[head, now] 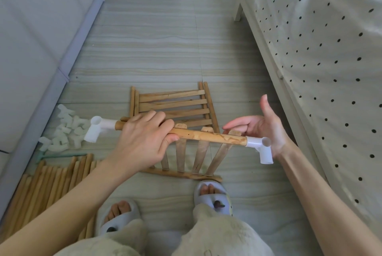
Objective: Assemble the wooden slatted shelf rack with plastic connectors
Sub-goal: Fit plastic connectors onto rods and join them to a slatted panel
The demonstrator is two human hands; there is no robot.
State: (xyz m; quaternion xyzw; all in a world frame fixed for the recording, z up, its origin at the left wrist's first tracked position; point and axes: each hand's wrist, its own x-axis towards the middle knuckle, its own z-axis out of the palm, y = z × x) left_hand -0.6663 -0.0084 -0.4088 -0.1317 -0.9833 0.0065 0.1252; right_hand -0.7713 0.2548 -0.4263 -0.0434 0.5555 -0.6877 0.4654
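My left hand grips the top rail of a wooden slatted panel, which stands tilted on the floor in front of my feet. A white plastic connector caps the rail's left end. Another white connector sits on the right end. My right hand is open, fingers straight and thumb up, its palm right beside that right connector. A second slatted panel lies flat on the floor behind.
A pile of loose white connectors lies at the left by a grey cabinet. Several wooden dowels lie at the lower left. A bed with a dotted cover lines the right side. My slippered feet stand below the panel.
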